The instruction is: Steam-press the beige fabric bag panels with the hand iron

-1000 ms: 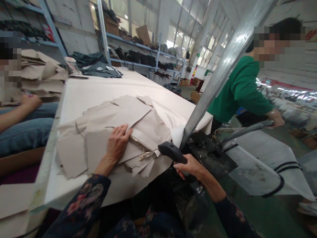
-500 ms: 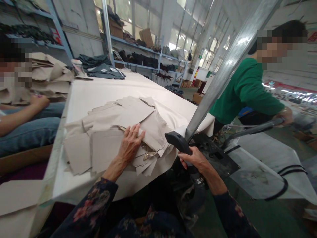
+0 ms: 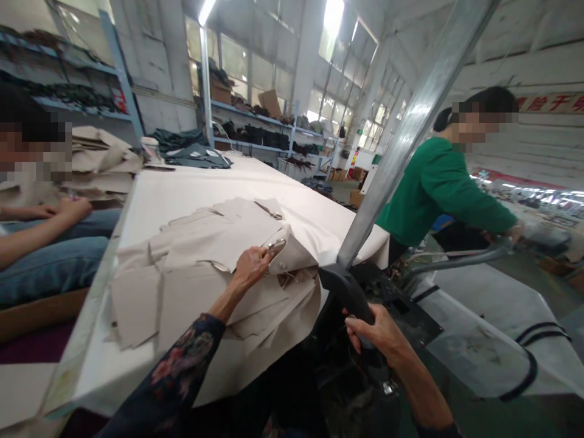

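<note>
One beige piece on the table, pinched in the left grip; right grip curled around a black handle beside the table; white tub, contents hidden, at the table's far left.

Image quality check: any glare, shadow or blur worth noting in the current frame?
Head view: one high window burns out to white, and the metal post carries a sheen. Head view: below the white-covered table, shadow goes nearly black. Head view: the far background at right looks soft; the beige pieces and black handle look fairly clear.
</note>
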Motion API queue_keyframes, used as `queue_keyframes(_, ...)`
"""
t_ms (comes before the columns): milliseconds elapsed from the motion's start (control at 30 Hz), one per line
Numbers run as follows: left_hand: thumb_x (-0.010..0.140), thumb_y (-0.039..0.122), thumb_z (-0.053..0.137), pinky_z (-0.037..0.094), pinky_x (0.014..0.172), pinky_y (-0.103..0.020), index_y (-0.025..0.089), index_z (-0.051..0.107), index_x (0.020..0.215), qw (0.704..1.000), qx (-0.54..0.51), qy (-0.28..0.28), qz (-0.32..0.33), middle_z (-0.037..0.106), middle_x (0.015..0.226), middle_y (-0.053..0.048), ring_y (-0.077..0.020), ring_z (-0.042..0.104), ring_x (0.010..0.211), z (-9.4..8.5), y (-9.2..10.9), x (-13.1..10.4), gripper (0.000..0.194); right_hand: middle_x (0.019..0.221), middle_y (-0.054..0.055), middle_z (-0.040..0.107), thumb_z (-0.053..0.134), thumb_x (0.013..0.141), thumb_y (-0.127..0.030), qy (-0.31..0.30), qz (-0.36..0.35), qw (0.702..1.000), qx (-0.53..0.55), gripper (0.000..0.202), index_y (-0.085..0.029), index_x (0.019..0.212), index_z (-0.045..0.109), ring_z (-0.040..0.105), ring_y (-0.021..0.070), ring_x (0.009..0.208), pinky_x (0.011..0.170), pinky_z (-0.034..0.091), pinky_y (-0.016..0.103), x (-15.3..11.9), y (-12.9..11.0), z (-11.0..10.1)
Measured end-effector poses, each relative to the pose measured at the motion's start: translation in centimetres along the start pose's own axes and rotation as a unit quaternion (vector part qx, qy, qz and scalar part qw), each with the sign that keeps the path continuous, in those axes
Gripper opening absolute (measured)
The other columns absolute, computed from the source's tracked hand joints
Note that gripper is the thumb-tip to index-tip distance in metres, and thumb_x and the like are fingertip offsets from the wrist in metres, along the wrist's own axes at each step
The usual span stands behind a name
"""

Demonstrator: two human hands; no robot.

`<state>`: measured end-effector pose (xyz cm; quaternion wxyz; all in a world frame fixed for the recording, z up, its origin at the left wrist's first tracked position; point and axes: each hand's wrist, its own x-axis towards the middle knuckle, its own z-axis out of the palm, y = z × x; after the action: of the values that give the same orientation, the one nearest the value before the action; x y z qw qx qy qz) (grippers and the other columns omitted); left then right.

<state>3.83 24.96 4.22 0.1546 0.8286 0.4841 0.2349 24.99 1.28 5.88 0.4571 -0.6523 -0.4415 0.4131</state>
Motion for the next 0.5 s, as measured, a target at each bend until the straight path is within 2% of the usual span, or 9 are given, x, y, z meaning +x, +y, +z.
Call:
queue_keyframes(133, 0.089, 0.042, 0.052, 0.05, 0.064, -0.03, 0.012, 0.063, 0.082, 0.998, -0.054, -0.027, -0.023, 0.063, 0.075, 0.001, -0.0145, 0.061, 0.068, 0.0, -0.6, 0.2, 0.032, 0.054, -0.003, 0.057, 0.067, 0.073, -0.035, -0.044, -0.046, 0.998, -0.019, 0.027, -0.013, 0.085, 0.056, 0.052, 0.0111, 0.041, 0.042, 0.043, 0.022, 1.0, -0.9, 1.3)
queue_keyframes(300, 0.088, 0.041, 0.053, 0.051, 0.064, -0.031, 0.012, 0.063, 0.085, 0.993, -0.106, -0.036, -0.036, 0.063, 0.078, 0.0, -0.0148, 0.061, 0.07, -0.2, -0.5, -0.1, 0.031, 0.049, -0.002, 0.057, 0.062, 0.077, -0.033, -0.087, -0.092, 0.99, -0.055, 0.021, -0.014, 0.07, 0.056, 0.05, 0.0101, 0.041, 0.044, 0.042, 0.021, 3.3, -1.5, 4.0)
queue_keyframes(500, 0.088, 0.041, 0.055, 0.051, 0.065, -0.031, 0.012, 0.063, 0.085, 0.983, -0.172, -0.039, -0.041, 0.063, 0.08, 0.0, -0.0155, 0.061, 0.071, -0.3, -0.7, -0.2, 0.031, 0.048, -0.003, 0.056, 0.064, 0.076, -0.035, -0.07, -0.106, 0.991, -0.044, 0.023, -0.016, 0.071, 0.054, 0.05, 0.0108, 0.04, 0.041, 0.042, 0.021, 6.0, -3.4, 5.8)
